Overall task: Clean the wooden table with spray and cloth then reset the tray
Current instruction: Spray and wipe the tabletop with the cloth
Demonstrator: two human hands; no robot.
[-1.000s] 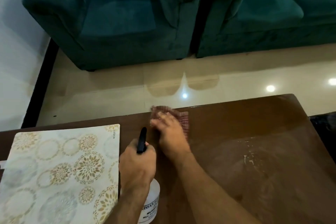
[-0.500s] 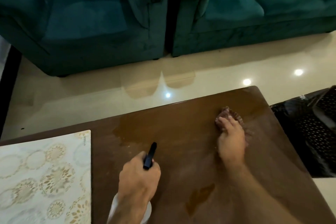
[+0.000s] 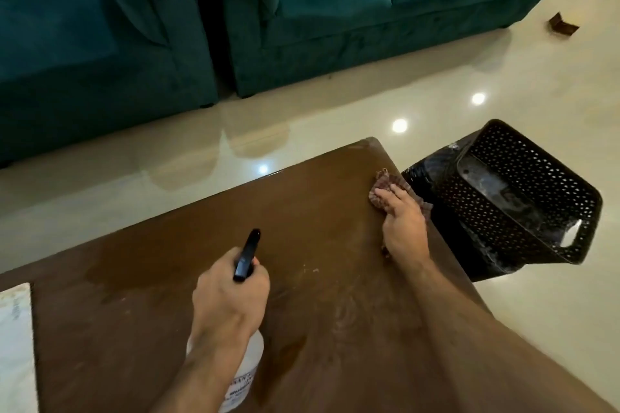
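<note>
At the far right edge of the surface [image 3: 208, 278], the cloth [image 3: 391, 189], swept over from mid-table, is pressed under the flat right hand [image 3: 404, 223] while the spray bottle [image 3: 243, 369] stays gripped by the left hand [image 3: 231, 298], so wiping nears completion.

Cloth [image 3: 389, 186] lies at the table's [image 3: 167, 261] right edge, basket [image 3: 523, 198] beyond.

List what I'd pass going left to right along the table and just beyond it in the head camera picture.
Tray → left hand gripping the spray bottle → right hand on the cloth → black basket on the floor.
</note>
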